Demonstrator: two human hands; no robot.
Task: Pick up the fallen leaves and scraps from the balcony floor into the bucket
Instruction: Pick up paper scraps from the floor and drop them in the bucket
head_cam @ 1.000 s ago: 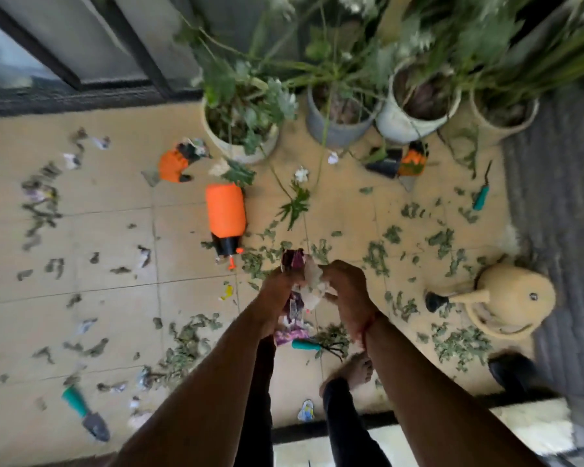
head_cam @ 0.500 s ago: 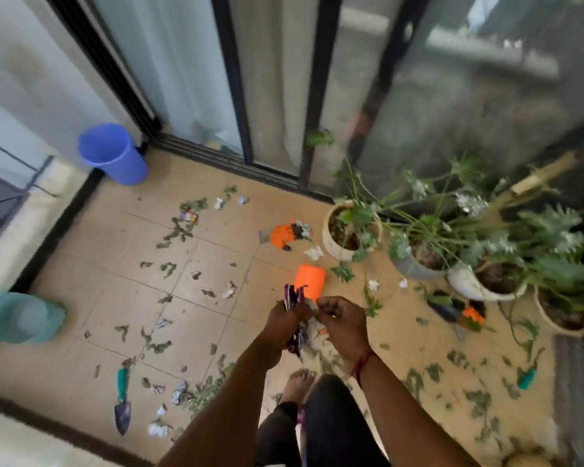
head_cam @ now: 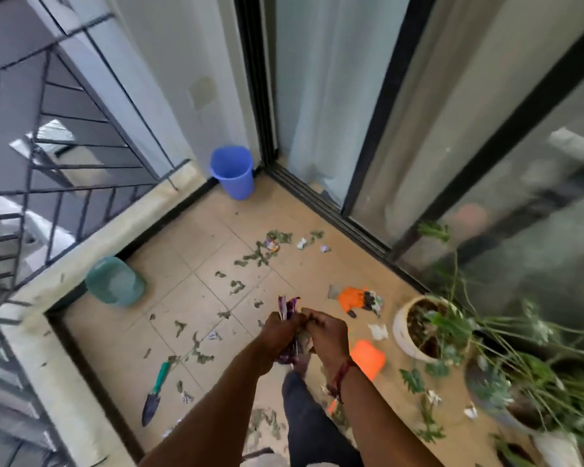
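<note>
In the head view, the left hand [head_cam: 279, 332] had its fingers clamped round a bunch of purple scraps [head_cam: 288, 309]. The right hand [head_cam: 327, 335] curled its fingers onto the same bunch, probably to keep loose bits from dropping on the way. The blue bucket [head_cam: 232, 176] stood well beyond the fingertips, in the far corner. Fallen leaves [head_cam: 267, 254] lay on the floor between the fingers and the bucket. Exactly what the right fingers pinched was blurred. The bunch's lower end was hidden behind both hands, and whether the bucket held anything could not be made out.
</note>
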